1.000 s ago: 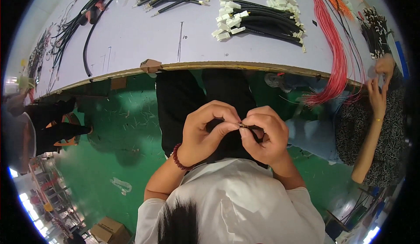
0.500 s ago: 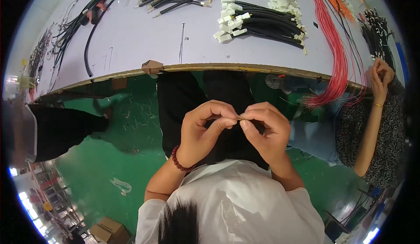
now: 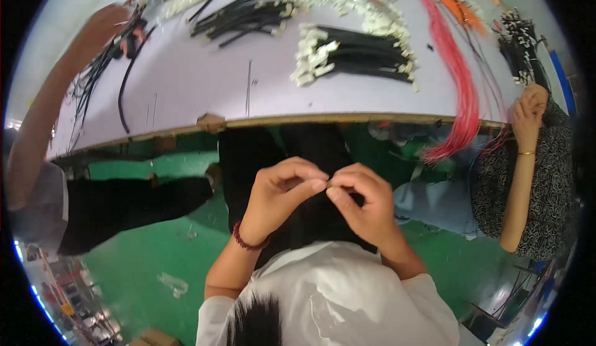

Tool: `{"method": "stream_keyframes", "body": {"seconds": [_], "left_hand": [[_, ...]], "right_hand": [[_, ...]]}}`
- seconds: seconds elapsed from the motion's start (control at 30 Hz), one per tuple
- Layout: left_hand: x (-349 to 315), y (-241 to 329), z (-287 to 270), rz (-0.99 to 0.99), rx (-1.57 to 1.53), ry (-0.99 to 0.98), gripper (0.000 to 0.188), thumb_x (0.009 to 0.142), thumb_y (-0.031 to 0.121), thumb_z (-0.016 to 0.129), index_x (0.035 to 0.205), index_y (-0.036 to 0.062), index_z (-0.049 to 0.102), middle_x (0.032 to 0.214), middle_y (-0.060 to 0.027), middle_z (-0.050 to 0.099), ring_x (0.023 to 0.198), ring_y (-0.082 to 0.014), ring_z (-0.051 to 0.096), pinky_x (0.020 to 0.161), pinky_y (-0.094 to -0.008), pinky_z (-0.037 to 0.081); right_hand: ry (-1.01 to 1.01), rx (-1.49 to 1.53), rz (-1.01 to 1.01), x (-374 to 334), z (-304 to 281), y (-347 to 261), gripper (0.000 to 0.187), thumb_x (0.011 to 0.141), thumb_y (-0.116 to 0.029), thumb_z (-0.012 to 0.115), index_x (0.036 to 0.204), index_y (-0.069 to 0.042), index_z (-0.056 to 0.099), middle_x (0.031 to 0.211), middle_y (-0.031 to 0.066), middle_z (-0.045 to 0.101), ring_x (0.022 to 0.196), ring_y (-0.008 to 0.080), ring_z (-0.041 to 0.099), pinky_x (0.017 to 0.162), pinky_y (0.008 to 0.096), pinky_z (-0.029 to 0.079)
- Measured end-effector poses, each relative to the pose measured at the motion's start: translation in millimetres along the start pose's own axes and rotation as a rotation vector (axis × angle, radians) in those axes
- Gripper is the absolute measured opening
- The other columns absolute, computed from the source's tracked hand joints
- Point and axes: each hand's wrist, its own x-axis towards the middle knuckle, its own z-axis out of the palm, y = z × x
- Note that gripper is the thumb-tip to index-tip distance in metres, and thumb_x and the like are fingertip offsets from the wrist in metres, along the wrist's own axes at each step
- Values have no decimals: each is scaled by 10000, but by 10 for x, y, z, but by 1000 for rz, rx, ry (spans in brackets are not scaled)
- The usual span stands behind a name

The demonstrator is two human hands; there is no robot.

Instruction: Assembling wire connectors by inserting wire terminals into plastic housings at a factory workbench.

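My left hand (image 3: 272, 196) and my right hand (image 3: 367, 202) meet over my lap, in front of the table edge. Thumb and forefinger of each are pinched together, and the fingertips of both hands nearly touch. Whatever lies between them is tiny, mostly covered by the fingers, and too blurred to name. Beyond my hands, on the table, lies a bundle of black sleeved cables (image 3: 366, 51) with white connectors (image 3: 312, 54) at the left ends. A second batch of black cables (image 3: 245, 18) is farther back to the left.
The white table (image 3: 186, 91) has a worn front edge. Red wires (image 3: 456, 91) hang over it at right, near orange wires (image 3: 456, 1) and loose white connectors (image 3: 379, 17). A co-worker's arm (image 3: 59, 79) reaches over dark cables at left; another co-worker's hands (image 3: 529, 107) are at right.
My pinched hands sit slightly lower and more to the left in the picture; the view has shifted. The left co-worker's arm now reaches across the table.
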Motion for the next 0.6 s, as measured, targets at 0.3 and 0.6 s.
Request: {"method": "stream_keyframes", "body": {"seconds": [0.3, 0.6], "left_hand": [[-21, -37, 142, 104, 35, 60, 57, 887, 46, 618, 896, -10, 607, 914, -30, 558, 829, -84, 541, 742, -215, 446], [107, 84, 266, 204, 132, 66, 54, 869, 40, 636, 902, -2, 627, 912, -51, 593, 790, -105, 555, 694, -228, 453]], "right_hand": [[21, -66, -80, -3, -15, -47, 108, 785, -5, 676, 877, -5, 619, 836, 84, 615, 638, 133, 559, 546, 230, 450], [188, -77, -169, 82, -55, -57, 76, 771, 10, 648, 817, -5, 589, 781, 77, 597, 585, 106, 502, 498, 220, 383]]}}
